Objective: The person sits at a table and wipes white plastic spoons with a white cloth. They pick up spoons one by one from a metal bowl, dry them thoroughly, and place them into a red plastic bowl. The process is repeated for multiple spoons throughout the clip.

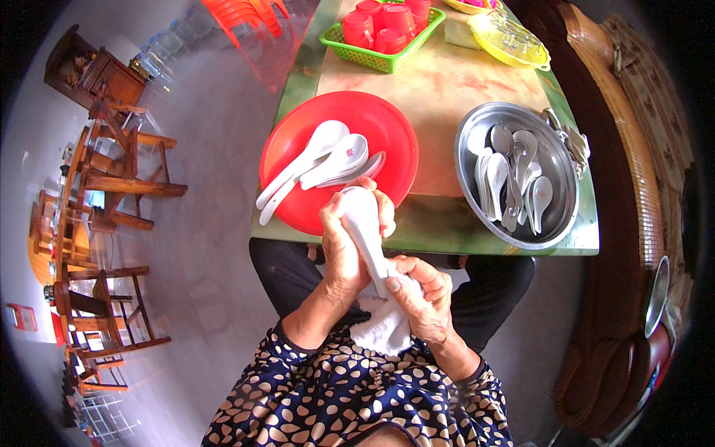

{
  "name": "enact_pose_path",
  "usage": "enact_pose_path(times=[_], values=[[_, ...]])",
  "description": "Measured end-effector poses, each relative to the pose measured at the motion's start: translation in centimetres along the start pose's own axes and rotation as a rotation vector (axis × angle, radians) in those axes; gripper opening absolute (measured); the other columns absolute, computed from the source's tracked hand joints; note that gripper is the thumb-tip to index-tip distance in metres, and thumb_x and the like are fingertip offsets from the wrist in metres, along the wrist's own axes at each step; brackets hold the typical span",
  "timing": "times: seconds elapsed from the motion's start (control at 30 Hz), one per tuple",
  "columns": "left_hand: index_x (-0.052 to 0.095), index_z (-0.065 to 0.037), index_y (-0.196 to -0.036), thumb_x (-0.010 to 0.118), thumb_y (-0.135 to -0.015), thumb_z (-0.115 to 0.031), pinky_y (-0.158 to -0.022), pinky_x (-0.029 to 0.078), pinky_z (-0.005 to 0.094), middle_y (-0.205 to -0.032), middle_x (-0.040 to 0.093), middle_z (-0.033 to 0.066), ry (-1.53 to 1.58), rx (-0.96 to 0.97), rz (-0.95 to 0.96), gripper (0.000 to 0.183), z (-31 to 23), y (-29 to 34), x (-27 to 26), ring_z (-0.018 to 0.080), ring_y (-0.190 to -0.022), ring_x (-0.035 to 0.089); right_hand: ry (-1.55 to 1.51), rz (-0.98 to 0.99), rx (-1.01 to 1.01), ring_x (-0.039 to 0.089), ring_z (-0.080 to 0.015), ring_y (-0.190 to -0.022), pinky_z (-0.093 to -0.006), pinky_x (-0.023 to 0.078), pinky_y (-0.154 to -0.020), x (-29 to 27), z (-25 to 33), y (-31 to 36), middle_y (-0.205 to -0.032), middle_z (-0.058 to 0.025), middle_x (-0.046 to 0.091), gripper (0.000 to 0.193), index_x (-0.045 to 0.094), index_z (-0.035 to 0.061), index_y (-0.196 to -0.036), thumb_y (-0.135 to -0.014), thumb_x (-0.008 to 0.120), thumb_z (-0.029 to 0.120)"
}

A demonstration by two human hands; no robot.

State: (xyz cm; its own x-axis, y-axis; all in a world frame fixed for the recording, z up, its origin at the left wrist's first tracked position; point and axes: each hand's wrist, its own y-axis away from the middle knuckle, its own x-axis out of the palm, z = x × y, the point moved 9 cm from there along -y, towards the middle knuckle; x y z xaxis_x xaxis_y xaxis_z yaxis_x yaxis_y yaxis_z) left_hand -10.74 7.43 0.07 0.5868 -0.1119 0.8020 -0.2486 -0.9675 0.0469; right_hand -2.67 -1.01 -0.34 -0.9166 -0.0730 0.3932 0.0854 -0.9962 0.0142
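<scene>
My left hand (342, 246) is closed around the bowl end of a white soup spoon (363, 223), held over my lap at the table's near edge. My right hand (426, 299) pinches the handle end of that spoon through a white cloth (386, 328), whose loose part hangs below. Just beyond my left hand, a red basin (395, 141) holds several white spoons (344, 154), some stacked together. On the right stands an oval metal bowl (562, 201) with several white and metal spoons (514, 179) inside.
Farther back on the table (439, 179) stand a green basket (357, 57) of red cups (391, 22) and a yellow basket (514, 45). Light cloth-like items (575, 145) lie by the right edge. Wooden stools (126, 182) are at left, a wooden bench (625, 97) at right.
</scene>
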Motion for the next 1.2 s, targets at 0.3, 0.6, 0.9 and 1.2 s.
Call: enact_pose_path(times=[0.3,0.6,0.9,1.2], values=[[0.048,-0.009,-0.106,0.041,-0.09,-0.046,-0.056,0.038,0.0264,-0.073,0.05,0.0069,-0.016,0.043,0.04,0.041,-1.1,-0.1,-0.7,0.0138,-0.061,0.046,-0.101,0.21,-0.071,0.063,-0.0189,-0.085,-0.0298,0.049,-0.078,-0.6,0.9,1.9,-0.09,-0.0118,0.065,0.021,0.065,-0.0029,-0.093,-0.09,0.058,0.017],[0.044,-0.009,-0.109,0.04,-0.086,-0.048,-0.074,0.039,0.0294,-0.085,0.054,0.0115,-0.317,0.16,0.051,0.045,-1.0,1.7,1.6,0.0182,-0.079,0.05,0.146,-0.024,0.011,0.054,-0.0078,-0.079,-0.0224,0.043,-0.074,-0.2,1.4,-0.7,-0.087,-0.0008,0.062,0.023,0.063,0.0013,-0.106,-0.086,0.066,0.012],[0.041,-0.006,-0.109,0.039,-0.086,-0.045,-0.067,0.039,0.0273,-0.081,0.053,0.0126,-0.399,0.148,0.155,0.046,-0.6,2.9,1.8,0.0163,-0.072,0.047,-0.278,0.144,0.196,0.058,-0.0076,-0.077,-0.0226,0.046,-0.074,0.8,-0.6,0.4,-0.085,-0.0019,0.066,0.021,0.064,0.0004,-0.098,-0.084,0.069,0.015],[0.047,-0.008,-0.106,0.042,-0.089,-0.045,-0.065,0.038,0.0302,-0.076,0.049,0.0079,-0.142,0.139,0.071,0.042,-1.5,1.7,1.0,0.0157,-0.069,0.046,0.024,0.285,0.082,0.061,-0.012,-0.074,-0.0254,0.048,-0.068,0.2,-0.1,2.0,-0.082,-0.0062,0.066,0.017,0.065,0.0004,-0.092,-0.085,0.066,0.016]])
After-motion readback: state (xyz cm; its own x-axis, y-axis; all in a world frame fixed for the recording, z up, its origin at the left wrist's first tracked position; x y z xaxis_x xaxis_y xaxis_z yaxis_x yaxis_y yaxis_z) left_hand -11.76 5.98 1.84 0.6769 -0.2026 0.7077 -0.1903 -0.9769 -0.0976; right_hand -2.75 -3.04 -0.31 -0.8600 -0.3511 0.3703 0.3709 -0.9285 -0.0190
